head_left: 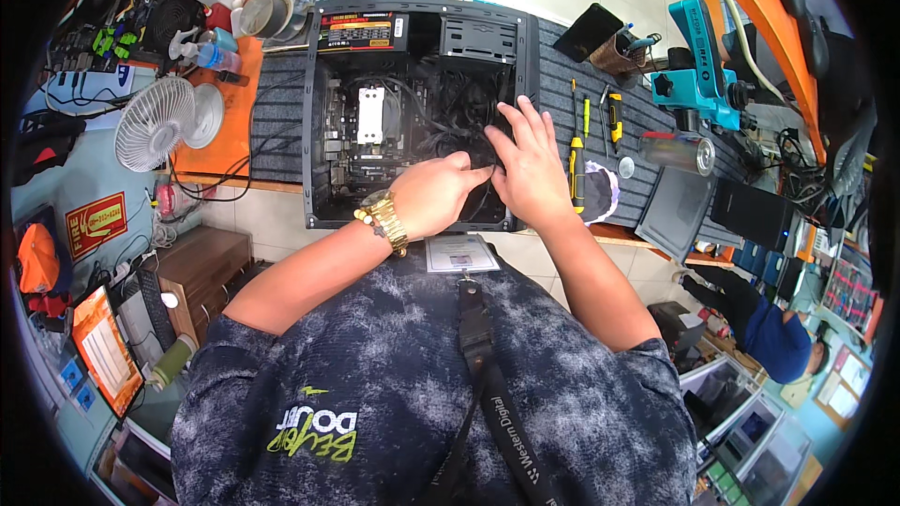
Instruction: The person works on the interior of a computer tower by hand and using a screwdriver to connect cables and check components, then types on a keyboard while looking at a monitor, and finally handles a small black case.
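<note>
An open black computer case (311, 131) lies before me, its inside facing up. My left hand (433, 195) reaches over its near part, index finger stretched toward my right thumb and the other fingers curled out of sight; whatever they hold is hidden. My right hand (532, 164) is open above the right side of the case, fingers spread over its edge. Dark cables (459, 103) bunch up beside the fingertips. Left of them, a motherboard (352, 169) carries a white-topped cooler (371, 116). The power supply (361, 33) sits at the far left corner of the case.
Right of the case, screwdrivers (577, 178) lie on a grey ribbed mat (553, 66), near a glass jar (689, 154) and a teal microscope-like stand (698, 66). To the left stand a white fan (155, 124) and a spray bottle (217, 56). Another person (773, 333) is at far right.
</note>
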The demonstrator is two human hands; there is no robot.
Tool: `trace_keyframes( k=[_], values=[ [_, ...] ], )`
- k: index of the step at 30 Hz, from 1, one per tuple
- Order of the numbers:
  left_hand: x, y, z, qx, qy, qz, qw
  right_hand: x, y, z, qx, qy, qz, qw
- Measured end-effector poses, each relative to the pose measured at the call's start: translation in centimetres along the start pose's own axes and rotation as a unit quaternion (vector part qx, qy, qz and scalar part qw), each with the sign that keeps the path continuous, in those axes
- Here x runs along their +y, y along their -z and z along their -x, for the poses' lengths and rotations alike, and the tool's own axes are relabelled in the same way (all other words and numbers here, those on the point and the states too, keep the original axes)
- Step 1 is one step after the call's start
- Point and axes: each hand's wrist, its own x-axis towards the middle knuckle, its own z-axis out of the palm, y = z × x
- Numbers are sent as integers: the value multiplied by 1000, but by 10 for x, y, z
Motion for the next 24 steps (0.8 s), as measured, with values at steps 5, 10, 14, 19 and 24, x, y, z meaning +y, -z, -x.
trace_keyframes(
  k=[5,10,14,19,24],
  values=[
    [-13,-1,9,-85,1,-10,996,-1,14,3,-80,11,24,996],
    [-24,-7,5,-102,84,124,983,-8,17,2,-103,11,38,994],
    [-28,-7,1,-122,181,222,950,-12,17,5,-73,31,-23,997],
    [-31,2,1,-129,246,336,900,-8,17,11,-153,89,0,984],
    [-36,20,4,-112,298,479,818,-2,11,15,-117,86,-23,989]
  ],
)
